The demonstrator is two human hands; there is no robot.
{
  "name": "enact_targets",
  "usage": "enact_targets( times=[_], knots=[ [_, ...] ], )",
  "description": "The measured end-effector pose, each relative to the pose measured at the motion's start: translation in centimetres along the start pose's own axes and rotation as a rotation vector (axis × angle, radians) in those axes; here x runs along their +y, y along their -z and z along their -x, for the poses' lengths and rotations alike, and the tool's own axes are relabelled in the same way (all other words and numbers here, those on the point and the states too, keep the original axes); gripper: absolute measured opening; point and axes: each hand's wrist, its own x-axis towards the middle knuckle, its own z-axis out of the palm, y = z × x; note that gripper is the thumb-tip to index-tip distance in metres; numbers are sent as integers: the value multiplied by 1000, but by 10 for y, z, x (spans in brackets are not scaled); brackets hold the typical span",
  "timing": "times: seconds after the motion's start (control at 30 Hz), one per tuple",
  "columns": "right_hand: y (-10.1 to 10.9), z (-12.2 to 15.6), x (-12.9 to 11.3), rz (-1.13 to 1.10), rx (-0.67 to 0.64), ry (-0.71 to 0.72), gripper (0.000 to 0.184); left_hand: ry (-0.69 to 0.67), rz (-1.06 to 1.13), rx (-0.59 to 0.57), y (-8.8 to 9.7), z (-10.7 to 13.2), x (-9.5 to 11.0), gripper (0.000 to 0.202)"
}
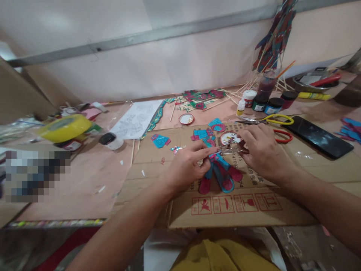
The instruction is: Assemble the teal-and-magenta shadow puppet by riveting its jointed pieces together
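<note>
Over the cardboard sheet (pixel 180 210), my left hand (pixel 187 163) is closed, its index finger stretched toward a small piece of clear plastic (pixel 232 149). What its fingertips pinch is too small to make out. My right hand (pixel 261 150) is closed on the other end of that plastic. Under and between the hands lie blue and pink painted cutouts (pixel 222 171), long strips with rounded pink ends. A blue and pink cutout piece (pixel 200 134) and a jacket-shaped one (pixel 160 140) rest farther back. Just behind the plastic sits a white lid (pixel 229 138) with small bits in it.
Yellow-and-red-handled scissors (pixel 278 119) and a black phone (pixel 318 137) lie at right. Paint jars (pixel 273 106), a small glue bottle (pixel 240 107) and thin sticks (pixel 234 94) are behind. Leftward are a drawing sheet (pixel 137 118), a yellow tape roll (pixel 64 127) and a black-capped jar (pixel 111 141).
</note>
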Motion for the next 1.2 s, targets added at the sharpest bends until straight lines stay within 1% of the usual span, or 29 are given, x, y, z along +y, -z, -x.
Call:
enact_targets(
  times=[0.17, 0.27, 0.37, 0.43, 0.6, 0.73, 0.93, 1.07, 1.2],
  knots=[
    [3, 0, -4, 48, 11, 11, 19, -23, -21, 15, 1, 0, 2, 31],
    [1, 1, -1, 61, 6, 1, 15, -26, 0, 30, 3, -1, 0, 32],
    [-1, 1, 3, 74, 5, 2, 13, -8, 41, 78, 5, -3, -3, 34],
    [-1, 1, 4, 79, 1, 7, 13, -8, 25, 89, 7, -4, -5, 34],
    [3, 0, 0, 80, -14, 13, 17, -39, -85, 19, 6, 0, -7, 34],
    [4, 1, -3, 77, -23, 18, 19, -79, -180, -26, 7, 1, -5, 35],
    [5, 2, -3, 83, -49, 64, 20, -221, -289, -12, 11, -5, 1, 28],
    [4, 1, -4, 46, -33, 70, 22, -210, -234, 5, 9, -2, 3, 28],
    [1, 3, -6, 74, -81, 33, 23, -209, -160, -43, 5, 2, 2, 29]
  ],
)
